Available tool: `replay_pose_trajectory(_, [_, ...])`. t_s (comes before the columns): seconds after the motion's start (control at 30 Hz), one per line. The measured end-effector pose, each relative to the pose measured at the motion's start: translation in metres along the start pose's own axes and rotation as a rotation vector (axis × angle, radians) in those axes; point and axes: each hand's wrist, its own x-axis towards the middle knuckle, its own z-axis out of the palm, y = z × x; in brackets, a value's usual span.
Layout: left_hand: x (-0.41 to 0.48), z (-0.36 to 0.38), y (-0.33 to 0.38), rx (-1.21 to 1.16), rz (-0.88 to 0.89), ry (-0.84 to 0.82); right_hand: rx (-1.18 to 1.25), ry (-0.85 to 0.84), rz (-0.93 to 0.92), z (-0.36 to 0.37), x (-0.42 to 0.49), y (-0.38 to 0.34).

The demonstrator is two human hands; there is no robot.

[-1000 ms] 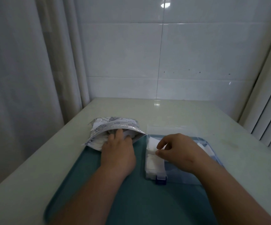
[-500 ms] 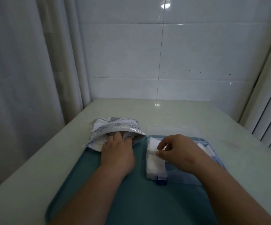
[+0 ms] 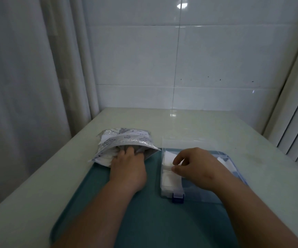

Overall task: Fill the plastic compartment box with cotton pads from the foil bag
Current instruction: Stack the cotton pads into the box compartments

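Note:
A silver foil bag (image 3: 126, 140) with blue print lies at the tray's far left corner, its mouth facing me. My left hand (image 3: 126, 167) reaches into that mouth, fingertips hidden among white cotton pads (image 3: 103, 160). The clear plastic compartment box (image 3: 169, 191) with a blue latch stands on the tray to the right, lid open toward the back. My right hand (image 3: 196, 167) hovers over its left compartment and pinches a white cotton pad (image 3: 168, 158) between thumb and fingers. More pads fill that compartment.
A teal tray (image 3: 144, 221) lies on a pale table (image 3: 198, 126). A curtain hangs at the left, a tiled wall stands behind, and vertical blinds run along the right.
My left hand has pushed a little deeper into the foil bag. My right hand stays over the box's left compartment with the pad, barely shifted.

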Motion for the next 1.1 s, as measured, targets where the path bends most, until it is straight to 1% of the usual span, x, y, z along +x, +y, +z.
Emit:
replay_pose_trajectory(0.07, [0.001, 0.0, 0.0, 0.02, -0.004, -0.015, 0.005, 0.001, 0.001, 0.0, 0.0, 0.0])
replay_pose_trajectory(0.2, [0.002, -0.003, -0.001, 0.082, 0.009, 0.035, -0.003, 0.001, 0.003, 0.001, 0.0, 0.0])
replay_pose_trajectory(0.27, [0.002, -0.003, -0.002, 0.098, 0.044, 0.048, -0.008, 0.0, 0.005, 0.001, 0.0, 0.0])
replay_pose_trajectory(0.37, [0.003, 0.001, -0.002, 0.101, 0.081, 0.02, -0.008, -0.001, 0.007, 0.001, 0.0, -0.001])
replay_pose_trajectory(0.7, [0.002, -0.004, -0.002, 0.083, -0.041, -0.118, -0.009, -0.004, 0.011, 0.001, 0.0, 0.0])
replay_pose_trajectory(0.8, [0.003, -0.003, -0.004, 0.071, -0.046, -0.105, -0.01, 0.0, 0.002, 0.001, 0.0, 0.001])
replay_pose_trajectory(0.87, [0.002, -0.004, -0.003, 0.056, -0.051, -0.085, -0.011, -0.003, 0.002, 0.001, 0.001, 0.0])
replay_pose_trajectory(0.93, [0.002, -0.008, -0.002, 0.034, -0.06, -0.022, -0.008, -0.005, 0.0, 0.001, 0.001, 0.0])
replay_pose_trajectory(1.1, [0.0, -0.024, 0.002, -0.002, -0.084, 0.264, 0.011, -0.007, 0.002, 0.002, 0.001, 0.001])
